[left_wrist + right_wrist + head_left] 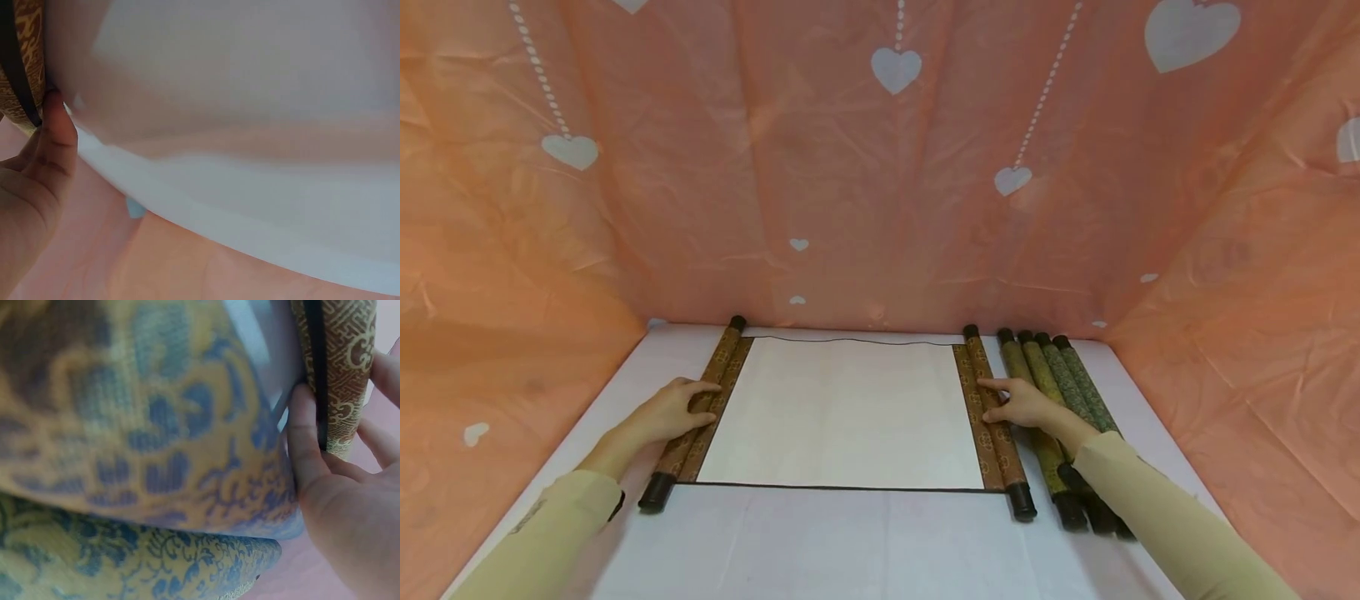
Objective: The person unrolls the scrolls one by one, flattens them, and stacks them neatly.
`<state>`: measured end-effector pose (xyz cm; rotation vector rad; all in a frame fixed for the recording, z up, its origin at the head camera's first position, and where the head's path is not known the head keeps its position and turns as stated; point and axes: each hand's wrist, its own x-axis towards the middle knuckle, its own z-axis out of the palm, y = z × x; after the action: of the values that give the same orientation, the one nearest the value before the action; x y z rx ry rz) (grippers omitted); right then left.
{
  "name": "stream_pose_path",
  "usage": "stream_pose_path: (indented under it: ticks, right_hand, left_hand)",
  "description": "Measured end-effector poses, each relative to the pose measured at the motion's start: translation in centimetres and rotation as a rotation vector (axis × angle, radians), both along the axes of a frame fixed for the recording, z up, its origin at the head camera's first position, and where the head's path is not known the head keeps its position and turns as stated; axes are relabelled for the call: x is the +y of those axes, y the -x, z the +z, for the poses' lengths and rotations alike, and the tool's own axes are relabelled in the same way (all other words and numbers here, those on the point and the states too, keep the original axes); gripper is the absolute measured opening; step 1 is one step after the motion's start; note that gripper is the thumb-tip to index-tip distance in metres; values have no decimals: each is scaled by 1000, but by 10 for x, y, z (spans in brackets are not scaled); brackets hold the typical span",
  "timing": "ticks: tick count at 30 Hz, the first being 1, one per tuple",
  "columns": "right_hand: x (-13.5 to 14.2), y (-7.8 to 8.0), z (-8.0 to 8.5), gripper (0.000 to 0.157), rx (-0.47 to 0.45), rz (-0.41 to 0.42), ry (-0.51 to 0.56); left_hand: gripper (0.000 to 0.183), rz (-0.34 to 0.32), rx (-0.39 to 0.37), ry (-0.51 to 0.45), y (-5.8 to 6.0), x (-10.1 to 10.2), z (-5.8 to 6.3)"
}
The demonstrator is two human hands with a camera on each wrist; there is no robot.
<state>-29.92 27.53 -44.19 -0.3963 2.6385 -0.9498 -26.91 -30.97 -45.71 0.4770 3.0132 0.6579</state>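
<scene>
A hanging scroll lies unrolled across the table, its blank white paper (850, 412) framed left and right by brown patterned brocade. My left hand (673, 410) grips the rolled left end (722, 357), thumb on the inner side. On the other side my right hand (1026, 406) holds the rolled right end (1004, 454) between thumb and fingers. Black knobs cap both rollers. In the left wrist view the fingers of my left hand (40, 175) curl at the brocade roll (28, 37). The right wrist view has my right hand (350, 506) round the other brocade roll (344, 362).
Several rolled scrolls lie side by side just right of the open one, yellow-green (1051, 454) and dark green (1086, 371), partly under my right forearm. The white tabletop (820, 550) meets a pink-orange curtain (850, 192) with white hearts at the back and sides.
</scene>
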Motion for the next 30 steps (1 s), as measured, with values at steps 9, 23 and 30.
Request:
stream_pose_path:
  ticks: [9,23,30]
  right_hand:
    - [1,-5,1,72,-18,6,1]
    - [2,-22,6,73,11,54,1]
    - [5,-33,18,66,65,19,30]
  left_hand:
    - [58,4,-22,43,-6,5,2]
    - [58,2,13,80,-20,11,8]
    - [59,-22,59,48,-22,28,22]
